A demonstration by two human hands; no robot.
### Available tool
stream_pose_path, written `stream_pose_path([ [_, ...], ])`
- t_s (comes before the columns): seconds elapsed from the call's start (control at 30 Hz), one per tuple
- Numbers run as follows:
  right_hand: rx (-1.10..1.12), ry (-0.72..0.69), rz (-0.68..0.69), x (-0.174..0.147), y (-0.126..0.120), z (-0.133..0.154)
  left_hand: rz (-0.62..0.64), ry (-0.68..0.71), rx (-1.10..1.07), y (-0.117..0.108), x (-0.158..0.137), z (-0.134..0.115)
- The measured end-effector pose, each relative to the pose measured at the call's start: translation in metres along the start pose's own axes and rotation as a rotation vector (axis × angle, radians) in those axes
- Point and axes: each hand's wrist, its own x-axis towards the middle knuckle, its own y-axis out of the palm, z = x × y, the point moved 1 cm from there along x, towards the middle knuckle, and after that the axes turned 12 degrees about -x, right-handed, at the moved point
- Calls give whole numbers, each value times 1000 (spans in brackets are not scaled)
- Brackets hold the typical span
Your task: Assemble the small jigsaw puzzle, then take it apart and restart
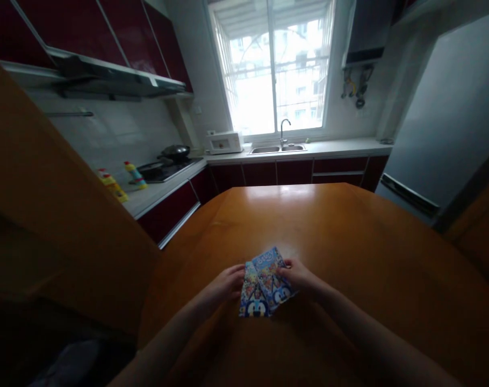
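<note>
Two small, flat, blue cartoon-printed packets overlap just above the near part of the wooden table. The left packet (252, 293) shows a blue cartoon face at its lower end. My left hand (227, 282) is closed on its left edge, with part of the grip hidden. Tilted to the right, the right packet (273, 271) carries pale lettering at the top and a similar face below. Its right edge is pinched by my right hand (299, 275), thumb on the printed front.
A rounded wooden table (309, 220) spreads ahead. Beyond it are a sink (264, 150), a faucet (283, 131) and a white microwave (224, 143). Bottles (135, 176) and a black pan (175, 152) stand on the left counter. A refrigerator (446, 118) is at right.
</note>
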Motion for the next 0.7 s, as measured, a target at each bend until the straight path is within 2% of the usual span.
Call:
stream_pose_path([
  [0.1, 11, -29, -51, 3, 7, 0, -91, 108, 209, -20, 3, 10],
  [0.23, 5, -85, -222, 15, -17, -2, -83, 369, 611, -20, 14, 18],
  [0.33, -31, -102, -371, 28, -44, -5, -13, 365, 812, -6, 25, 20],
  [0.47, -67, -127, -489, 35, -70, -9, 47, 355, 943, 10, 37, 11],
  [0.57, -81, -133, -507, 30, -76, -13, 55, 328, 1003, 10, 44, -1],
  [0.7, -86, -135, -473, 25, -72, -11, 52, 297, 1087, 3, 54, -12],
])
